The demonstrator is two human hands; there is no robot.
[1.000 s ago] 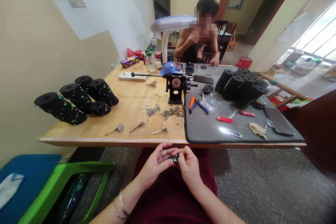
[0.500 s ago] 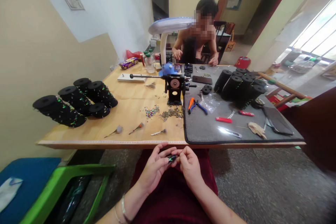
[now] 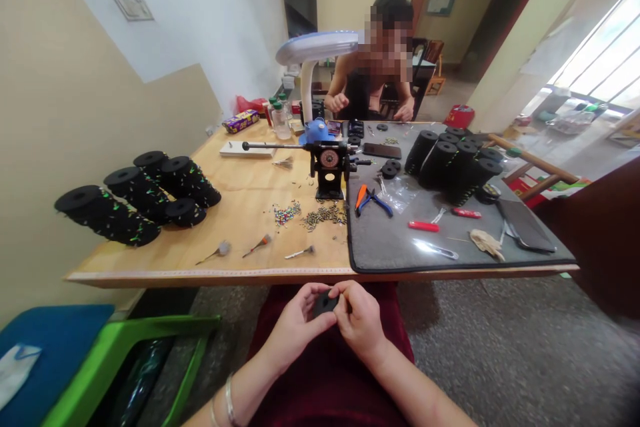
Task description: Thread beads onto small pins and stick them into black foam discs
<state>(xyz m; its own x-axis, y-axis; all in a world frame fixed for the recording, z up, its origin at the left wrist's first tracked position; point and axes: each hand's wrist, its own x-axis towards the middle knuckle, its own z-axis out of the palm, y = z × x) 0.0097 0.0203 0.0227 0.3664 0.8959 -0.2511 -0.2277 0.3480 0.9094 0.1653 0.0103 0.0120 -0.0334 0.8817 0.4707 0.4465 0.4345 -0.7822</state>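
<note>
A: Both hands pinched shut on small black disc [image 3: 325, 302] – left hand [image 3: 296, 322] thumb & fingers on its near-left rim, right hand [image 3: 361, 320] closed on right side. Held over lap, just below table's [image 3: 210, 275] near edge, about mid-length

B: Changed vs a sec ago?

A: Yes. Then turned edge-on, green flecks showing; now flat black face toward camera, hole in centre. Hands a bit closer together too

B: Meaning?

A: Prob rotating it betw fingertips, checking or working round the rim. Not put down yet

B: Rest?

A: Black spool stacks [image 3: 135, 197] at table's left edge, winder [image 3: 329, 170] mid-table, grey mat [image 3: 395, 243] on right half, pliers [image 3: 369, 199] at mat's left edge. Another person at far edge
</note>
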